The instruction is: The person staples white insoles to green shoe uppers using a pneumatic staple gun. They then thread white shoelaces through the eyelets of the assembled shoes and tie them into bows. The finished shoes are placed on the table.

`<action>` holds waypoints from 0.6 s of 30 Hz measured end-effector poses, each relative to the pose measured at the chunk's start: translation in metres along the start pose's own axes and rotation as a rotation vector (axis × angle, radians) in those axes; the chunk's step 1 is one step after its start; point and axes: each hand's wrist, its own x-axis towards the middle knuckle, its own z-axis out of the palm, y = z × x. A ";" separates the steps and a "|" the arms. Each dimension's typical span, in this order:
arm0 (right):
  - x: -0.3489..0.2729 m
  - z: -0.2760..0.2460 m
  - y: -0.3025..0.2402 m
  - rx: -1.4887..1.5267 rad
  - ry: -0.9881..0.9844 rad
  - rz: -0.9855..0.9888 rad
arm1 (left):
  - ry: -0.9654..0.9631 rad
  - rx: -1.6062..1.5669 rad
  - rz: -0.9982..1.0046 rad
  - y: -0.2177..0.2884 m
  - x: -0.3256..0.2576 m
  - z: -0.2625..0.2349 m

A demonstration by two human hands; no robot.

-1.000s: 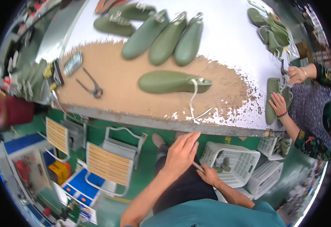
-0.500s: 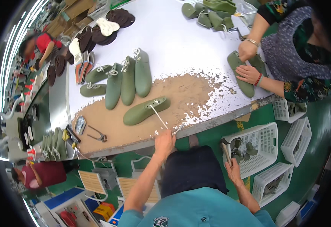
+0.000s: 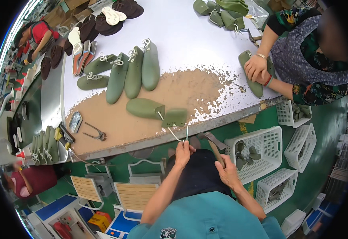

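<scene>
Right hand (image 3: 226,172), closest to the body, low over the lap: fingers wrapped round the brown wooden handle of a hammer (image 3: 213,144), metal head pointing up toward the edge of the surface.

Left hand (image 3: 183,151), just below the edge: fingers pinched shut on the thin white cord (image 3: 170,128). A second light strand stands up nearly vertical beside it; whether it is the same loop, cannot tell.

The cord runs up and to the left from the pinch, over the edge of the white surface with a worn brown patch (image 3: 206,44), to the olive-green plastic shoe last (image 3: 145,108). The last appears hinged or split: its long fore part lies left to right, with a shorter heel block (image 3: 174,117) cocked at its right end, nearest the edge. So the last sits up and left of the left hand, long axis across the line of the cord; the left hand is the nearer one.

Farther left on the brown patch: dark metal pincers (image 3: 95,134).

Beyond: a row of green lasts with wire loops (image 3: 134,67).

Far right: another person's hands (image 3: 257,68) press on a separate green last.
</scene>
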 end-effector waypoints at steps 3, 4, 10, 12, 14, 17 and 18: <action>0.008 0.010 -0.005 0.009 -0.026 0.014 | -0.073 -0.092 -0.031 0.009 0.010 0.003; 0.011 0.013 -0.005 0.014 -0.034 0.025 | -0.079 -0.092 -0.035 0.009 0.010 0.003; 0.039 0.025 -0.012 -0.003 -0.065 -0.116 | -0.180 -0.247 -0.126 -0.001 0.020 -0.004; 0.054 0.031 -0.016 -0.065 -0.111 -0.086 | -0.177 -0.316 -0.158 -0.002 0.023 -0.005; 0.067 0.038 -0.017 -0.133 -0.123 -0.109 | -0.139 -0.341 -0.140 -0.005 0.021 -0.004; 0.077 0.043 -0.017 -0.126 -0.130 -0.144 | -0.073 -0.375 -0.063 -0.009 0.019 0.007; 0.078 0.044 -0.015 -0.130 -0.129 -0.141 | -0.050 -0.386 -0.030 -0.009 0.018 0.012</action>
